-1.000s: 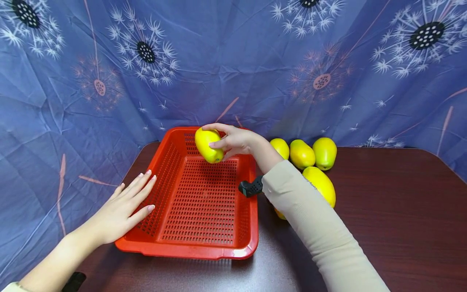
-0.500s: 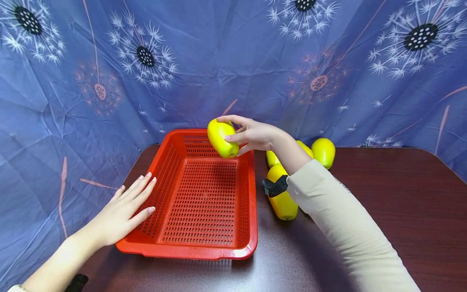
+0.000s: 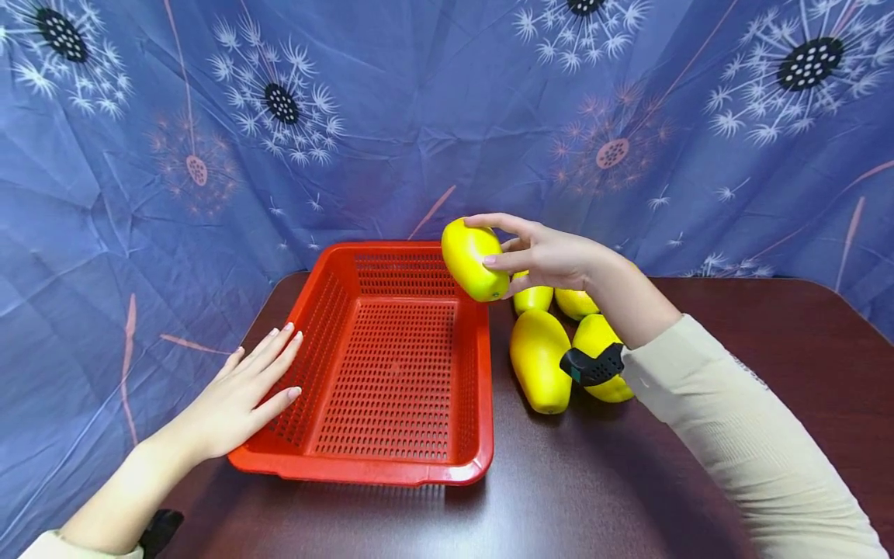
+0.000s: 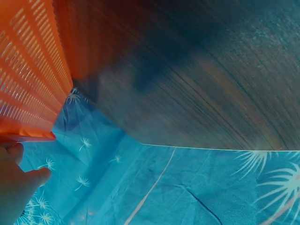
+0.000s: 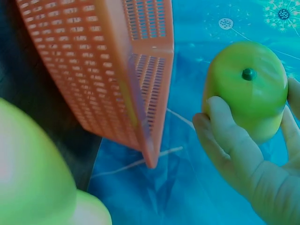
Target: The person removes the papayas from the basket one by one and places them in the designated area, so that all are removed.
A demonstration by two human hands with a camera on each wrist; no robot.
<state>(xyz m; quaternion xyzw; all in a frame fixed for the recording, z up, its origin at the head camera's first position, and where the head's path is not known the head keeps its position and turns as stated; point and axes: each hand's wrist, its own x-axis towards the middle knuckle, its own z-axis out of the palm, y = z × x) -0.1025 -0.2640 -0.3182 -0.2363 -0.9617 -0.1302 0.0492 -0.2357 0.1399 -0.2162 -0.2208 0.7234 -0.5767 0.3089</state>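
Observation:
A yellow mango [image 3: 472, 260] is held up in my right hand [image 3: 548, 252], over the far right corner of a red perforated basket [image 3: 401, 470]. Fingers and thumb grip it from the right side; the right wrist view shows the small dark stem end of the mango [image 5: 247, 93]. On the basket's left rim rests my left hand [image 3: 233, 396], its fingers straight and spread. Several more mangoes lie right of the basket, among them a long yellow mango [image 3: 541, 361] in front and another mango [image 3: 602, 357] partly behind the black wrist device.
The basket stands on a dark brown wooden table [image 3: 754, 373]. Behind it hangs a blue curtain [image 3: 433, 109] with dandelion prints, which also runs along the left side. A black wrist device [image 3: 592, 365] sits below my right wrist.
My right hand has carried the mango to the right, from over the basket's far middle to its far right corner. My left hand stays on the rim.

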